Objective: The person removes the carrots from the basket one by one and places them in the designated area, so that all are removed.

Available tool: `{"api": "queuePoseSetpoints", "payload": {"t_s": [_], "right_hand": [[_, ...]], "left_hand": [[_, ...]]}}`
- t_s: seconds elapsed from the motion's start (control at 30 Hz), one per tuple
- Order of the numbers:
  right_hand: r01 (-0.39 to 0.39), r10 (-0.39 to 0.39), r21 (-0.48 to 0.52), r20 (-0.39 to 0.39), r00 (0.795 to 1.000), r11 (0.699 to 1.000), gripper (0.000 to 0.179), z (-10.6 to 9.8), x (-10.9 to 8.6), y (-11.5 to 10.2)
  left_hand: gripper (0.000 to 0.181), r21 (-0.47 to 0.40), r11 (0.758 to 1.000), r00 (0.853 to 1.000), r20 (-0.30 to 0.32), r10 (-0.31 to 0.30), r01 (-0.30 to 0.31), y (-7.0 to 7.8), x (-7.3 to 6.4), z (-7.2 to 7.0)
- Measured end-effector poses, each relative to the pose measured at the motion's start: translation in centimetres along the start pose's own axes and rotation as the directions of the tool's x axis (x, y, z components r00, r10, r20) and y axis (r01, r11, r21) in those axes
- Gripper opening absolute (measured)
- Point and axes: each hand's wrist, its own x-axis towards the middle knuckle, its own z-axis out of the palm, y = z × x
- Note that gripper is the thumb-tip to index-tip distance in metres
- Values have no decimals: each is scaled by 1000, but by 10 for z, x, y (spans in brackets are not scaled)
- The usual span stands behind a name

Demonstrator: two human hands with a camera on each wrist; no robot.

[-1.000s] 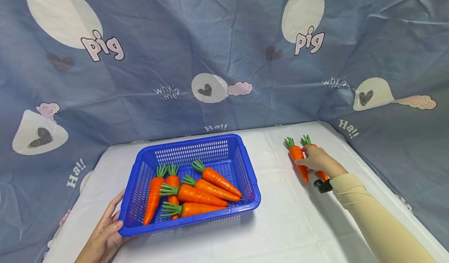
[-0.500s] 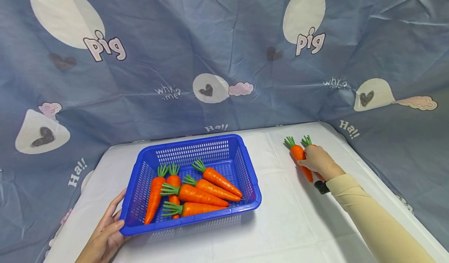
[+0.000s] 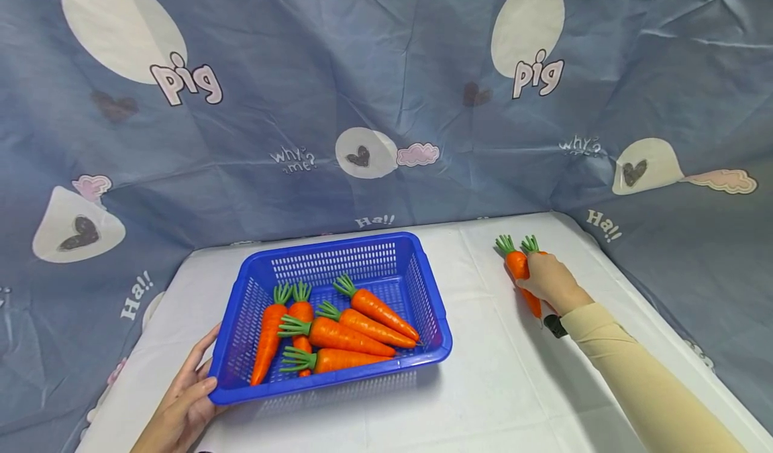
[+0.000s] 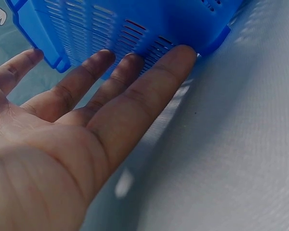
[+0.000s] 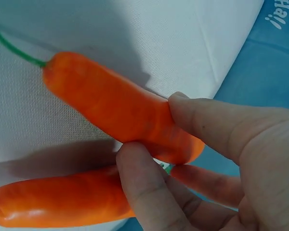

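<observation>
My left hand [image 3: 184, 399] is at the near left corner of a blue plastic basket [image 3: 326, 384], thumb at its rim. In the left wrist view its fairly straight fingers [image 4: 135, 103] touch the slotted outer wall. Several orange carrots [image 3: 266, 345] with green tops lie inside the basket. At the right of the table my right hand [image 3: 552, 282] pinches a carrot [image 5: 106, 106] between thumb and fingers; from the head view the hand covers most of it. Right beside the thumb lies a second carrot [image 3: 517, 265], its green top pointing to the back.
A white cloth [image 3: 471, 386] covers the table. Behind and along the sides hangs a blue printed curtain [image 3: 374, 198], reaching the table's back edge. Between the basket and the two carrots runs a stretch of white cloth.
The left of the two carrots at the right has swung its tip rightward, closer to the other. My right hand has shifted only slightly. The left hand stays at the basket.
</observation>
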Motion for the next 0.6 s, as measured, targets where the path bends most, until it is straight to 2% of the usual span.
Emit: {"api": "queuePoseSetpoints", "payload": {"t_s": [0.17, 0.37, 0.5, 0.6], "right_hand": [[0, 0, 7, -13, 1000, 1000, 52, -2, -3, 2], [16, -16, 17, 5, 1000, 1000, 56, 1, -6, 5], [4, -5, 25, 5, 1000, 1000, 58, 0, -6, 8], [-12, 12, 36, 10, 1000, 999, 60, -1, -6, 10]], "left_hand": [[69, 6, 1000, 1000, 6, -7, 7, -1, 2, 0], [67, 9, 1000, 1000, -13, -18, 18, 0, -2, -3], [68, -21, 1000, 1000, 23, 13, -13, -1, -1, -3], [68, -8, 1000, 1000, -1, 3, -3, -2, 1, -2]]}}
